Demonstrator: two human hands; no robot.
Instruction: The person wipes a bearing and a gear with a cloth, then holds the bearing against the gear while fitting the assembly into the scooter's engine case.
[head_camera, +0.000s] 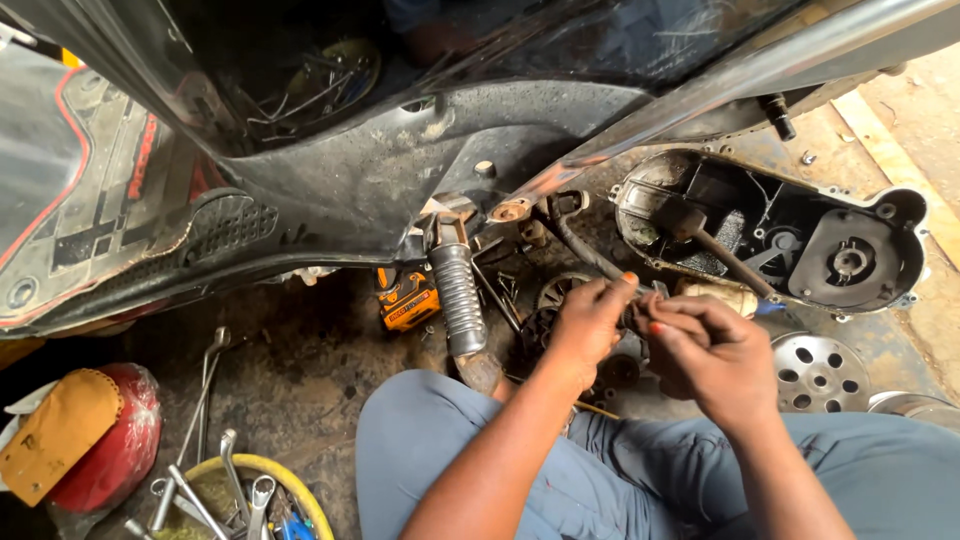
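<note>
My left hand and my right hand meet just above my knees, fingers pinched together around a small dark metal part that is mostly hidden between them. Below the hands lie dark round scooter parts on the oily floor. Beyond the hands, on the floor, an open black engine cover holds a hammer. The scooter body hangs over the scene at the top.
A ribbed footrest and an orange tool sit left of my hands. A perforated silver disc lies at right. A yellow basin of spanners and a red bag stand at the lower left. My grey trouser legs fill the bottom.
</note>
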